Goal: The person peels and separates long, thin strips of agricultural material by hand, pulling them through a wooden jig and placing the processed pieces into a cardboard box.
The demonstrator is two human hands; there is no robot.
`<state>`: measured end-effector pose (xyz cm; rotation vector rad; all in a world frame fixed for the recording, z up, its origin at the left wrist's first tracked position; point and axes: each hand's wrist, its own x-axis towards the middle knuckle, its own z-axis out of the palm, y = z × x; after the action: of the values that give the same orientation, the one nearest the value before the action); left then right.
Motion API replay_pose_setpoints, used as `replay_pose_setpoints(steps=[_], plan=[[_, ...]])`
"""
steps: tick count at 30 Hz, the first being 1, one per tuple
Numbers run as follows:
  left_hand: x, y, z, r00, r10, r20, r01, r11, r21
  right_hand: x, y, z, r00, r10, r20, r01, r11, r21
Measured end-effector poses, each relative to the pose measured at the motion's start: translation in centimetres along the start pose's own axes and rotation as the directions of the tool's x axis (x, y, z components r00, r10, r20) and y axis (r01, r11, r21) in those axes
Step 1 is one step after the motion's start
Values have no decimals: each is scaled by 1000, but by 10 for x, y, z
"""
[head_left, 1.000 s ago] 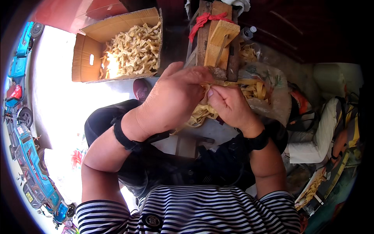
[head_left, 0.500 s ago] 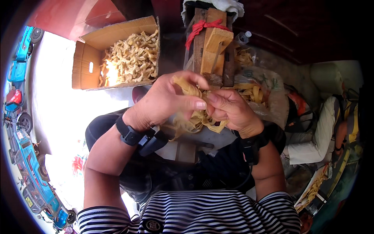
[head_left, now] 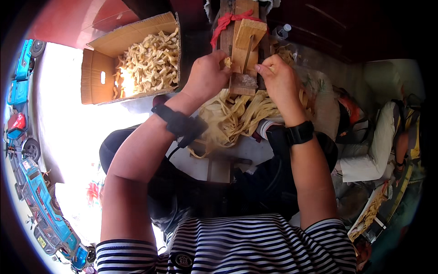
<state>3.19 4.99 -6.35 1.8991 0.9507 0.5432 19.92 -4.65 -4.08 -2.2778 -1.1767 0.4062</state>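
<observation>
A wooden stand (head_left: 251, 32) with a dark upright slit or blade rises in front of me, a red cloth tied around it. On its left side my left hand (head_left: 209, 75) is closed, a small pale yellow strip piece (head_left: 227, 61) showing at its fingertips. Opposite, my right hand (head_left: 282, 75) pinches close to the stand's right edge; what is between thumb and finger is mostly hidden. Long, flat pale yellow strips (head_left: 228, 121), perhaps tofu skin, lie heaped below both hands, over my lap.
At the left stands an open cardboard box (head_left: 96, 75) filled with knotted yellow pieces (head_left: 153, 64). A clear bottle (head_left: 282, 31) is behind the stand's right side. Another person's pale trouser leg (head_left: 365, 162) shows at the right. Blue vehicles (head_left: 45, 205) line the far left.
Both hands have moved forward from above the strip heap and parted, one to each side of the wooden stand. The strip they were handling together is no longer seen between them.
</observation>
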Motion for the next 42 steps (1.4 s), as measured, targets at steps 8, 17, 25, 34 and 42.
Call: replay_pose_setpoints(steps=[8,17,25,34,42], plan=[[-32,42,-21,989,-51,136,103,906,-410,-32,-25,-8,804,-575,-153,590,738,328],[-76,77,-34,491,174,854,510,737,-444,-46,-39,-38,774,-632,33,464,602,650],[-61,56,-47,758,555,342,-643,725,249,-61,-19,-17,540,-467,700,-775,48,630],[-65,68,-45,923,378,69,-384,913,140,-69,-42,-17,939,-189,289,-204,371,906],[-70,58,-44,913,243,327,-345,889,302,-59,-29,-7,728,-633,264,503,754,422]])
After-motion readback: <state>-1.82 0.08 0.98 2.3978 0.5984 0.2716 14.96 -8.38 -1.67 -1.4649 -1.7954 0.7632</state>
